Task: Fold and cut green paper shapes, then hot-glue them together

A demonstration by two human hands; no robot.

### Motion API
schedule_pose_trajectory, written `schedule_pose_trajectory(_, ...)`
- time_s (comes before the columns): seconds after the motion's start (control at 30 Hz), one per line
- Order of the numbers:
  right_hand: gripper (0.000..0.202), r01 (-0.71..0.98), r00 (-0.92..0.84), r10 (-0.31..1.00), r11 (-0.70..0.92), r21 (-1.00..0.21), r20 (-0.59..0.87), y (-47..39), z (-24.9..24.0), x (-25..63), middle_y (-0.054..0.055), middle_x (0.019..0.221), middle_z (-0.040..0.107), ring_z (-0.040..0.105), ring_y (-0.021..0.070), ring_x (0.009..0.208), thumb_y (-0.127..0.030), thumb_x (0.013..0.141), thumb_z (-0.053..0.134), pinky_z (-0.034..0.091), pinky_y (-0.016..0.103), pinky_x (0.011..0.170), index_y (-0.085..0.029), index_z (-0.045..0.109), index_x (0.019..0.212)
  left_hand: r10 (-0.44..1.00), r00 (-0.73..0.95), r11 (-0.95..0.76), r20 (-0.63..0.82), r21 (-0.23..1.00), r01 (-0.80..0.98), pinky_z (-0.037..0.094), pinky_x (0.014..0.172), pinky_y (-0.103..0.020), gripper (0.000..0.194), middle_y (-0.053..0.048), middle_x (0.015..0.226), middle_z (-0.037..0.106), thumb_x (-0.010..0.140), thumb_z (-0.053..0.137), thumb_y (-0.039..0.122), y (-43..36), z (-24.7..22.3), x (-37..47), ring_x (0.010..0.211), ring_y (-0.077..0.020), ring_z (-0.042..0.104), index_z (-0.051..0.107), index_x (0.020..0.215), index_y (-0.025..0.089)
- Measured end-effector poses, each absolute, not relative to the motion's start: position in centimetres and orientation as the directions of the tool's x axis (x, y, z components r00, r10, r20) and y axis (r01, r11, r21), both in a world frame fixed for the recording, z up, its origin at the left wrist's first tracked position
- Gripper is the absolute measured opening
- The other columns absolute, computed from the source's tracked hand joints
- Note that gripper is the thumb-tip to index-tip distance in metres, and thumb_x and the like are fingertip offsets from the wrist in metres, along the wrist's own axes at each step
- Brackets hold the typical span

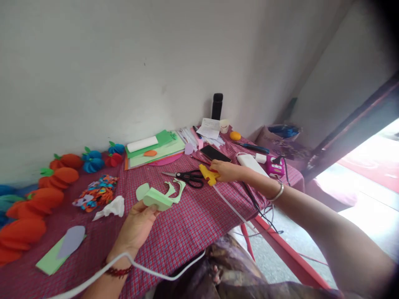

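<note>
My left hand [140, 222] pinches a folded light green paper piece [158, 199] over the checked tablecloth. Cut light green scraps [178, 191] lie just behind it, and a rounded green piece [142, 191] is at its left. My right hand [225, 171] is closed around a small yellow glue gun [208, 174], whose white cord runs down toward the table's front edge. Black-handled scissors [187, 177] lie open on the cloth, with their handles next to the glue gun.
Orange paper pumpkins [59, 177] and blue ones [93, 161] line the left side. Paper sheets [168, 146], a phone [215, 153], a black bottle [217, 106], a white power bank [253, 165] and a purple socket box [275, 166] stand farther back. A white cord crosses my left wrist.
</note>
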State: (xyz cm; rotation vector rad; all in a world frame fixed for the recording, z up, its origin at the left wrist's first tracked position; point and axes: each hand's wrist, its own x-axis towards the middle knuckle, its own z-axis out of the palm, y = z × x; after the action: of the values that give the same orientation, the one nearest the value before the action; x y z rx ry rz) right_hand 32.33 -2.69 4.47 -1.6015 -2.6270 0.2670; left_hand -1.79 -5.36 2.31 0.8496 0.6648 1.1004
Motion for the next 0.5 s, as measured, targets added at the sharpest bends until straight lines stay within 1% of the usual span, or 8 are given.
schedule_pose_trajectory(0.07,0.027,0.873,-0.462,0.887,0.456,-0.174,0.009,-3.4,5.3,31.6,0.015,0.104,0.057,0.057,0.0241,0.096,-0.021,0.08,0.059,0.043,0.035,0.086,-0.01,0.061,0.105,0.935,0.354,0.203,-0.012,0.838,-0.507,0.056,0.071,-0.024,0.019,-0.001,0.077,0.076,0.057,0.084,0.021,-5.6,2.6,-1.6,0.074,-0.0141,0.068,0.075,0.074,0.021)
schedule_pose_trajectory(0.13,0.034,0.849,-0.456,0.875,0.482,-0.215,0.16,-4.6,6.4,29.9,0.016,0.11,0.057,0.055,0.0251,0.103,-0.019,0.08,0.06,0.041,0.038,0.091,-0.011,0.058,0.113,0.927,0.375,0.203,0.006,0.832,-0.515,0.055,0.071,-0.021,0.021,0.0,0.077,0.076,0.055,0.086,0.023,-5.9,2.9,-1.5,0.073,-0.0129,0.068,0.075,0.073,0.021)
schedule_pose_trajectory(0.2,0.034,0.748,-0.471,0.828,0.558,-0.36,0.304,-6.0,7.5,27.4,0.013,0.111,0.058,0.056,0.0214,0.103,-0.019,0.083,0.058,0.043,0.035,0.091,-0.013,0.055,0.117,0.922,0.386,0.203,0.011,0.837,-0.508,0.054,0.071,-0.02,0.022,0.0,0.077,0.076,0.054,0.087,0.023,-6.2,3.1,-1.5,0.074,-0.0123,0.068,0.075,0.072,0.02)
schedule_pose_trajectory(0.27,0.034,0.61,-0.48,0.79,0.613,-0.502,0.382,-7.5,8.5,24.4,0.011,0.106,0.062,0.058,0.0192,0.098,-0.024,0.085,0.057,0.045,0.032,0.088,-0.012,0.054,0.116,0.922,0.386,0.185,0.018,0.856,-0.483,0.053,0.072,-0.02,0.022,0.0,0.078,0.076,0.054,0.087,0.023,-6.3,3.1,-1.6,0.074,-0.0123,0.068,0.075,0.072,0.02)
schedule_pose_trajectory(0.33,0.043,0.491,-0.529,0.769,0.623,-0.609,0.36,-8.6,9.1,21.5,0.011,0.103,0.063,0.06,0.0182,0.092,-0.035,0.083,0.063,0.047,0.031,0.083,-0.01,0.054,0.116,0.929,0.368,0.139,0.04,0.882,-0.449,0.053,0.072,-0.021,0.022,-0.001,0.079,0.076,0.054,0.086,0.021,-6.4,3.0,-1.7,0.073,-0.0126,0.067,0.076,0.074,0.02)
schedule_pose_trajectory(0.37,0.049,0.459,-0.546,0.76,0.623,-0.634,0.351,-9.0,9.2,20.3,0.011,0.103,0.064,0.061,0.0183,0.09,-0.039,0.079,0.066,0.048,0.03,0.081,-0.01,0.053,0.116,0.933,0.355,0.106,0.059,0.898,-0.428,0.053,0.071,-0.021,0.022,-0.001,0.079,0.076,0.055,0.085,0.021,-6.4,2.9,-1.7,0.072,-0.013,0.067,0.076,0.076,0.02)
schedule_pose_trajectory(0.4,0.051,0.451,-0.554,0.755,0.627,-0.635,0.352,-9.3,9.2,19.2,0.01,0.1,0.064,0.061,0.0181,0.087,-0.041,0.077,0.069,0.048,0.029,0.077,-0.01,0.054,0.114,0.935,0.345,0.07,0.082,0.911,-0.405,0.053,0.072,-0.022,0.021,-0.001,0.079,0.075,0.057,0.084,0.021,-6.5,2.7,-1.8,0.072,-0.0136,0.067,0.076,0.077,0.02)
schedule_pose_trajectory(0.5,0.042,0.489,-0.515,0.758,0.643,-0.589,0.4,-9.5,8.8,17.2,0.007,0.091,0.064,0.058,0.0167,0.079,-0.04,0.074,0.071,0.046,0.026,0.07,-0.012,0.058,0.102,0.936,0.316,-0.042,0.154,0.941,-0.335,0.052,0.074,-0.027,0.017,-0.001,0.08,0.075,0.063,0.08,0.022,-6.6,2.3,-2.1,0.076,-0.0167,0.066,0.076,0.079,0.021)
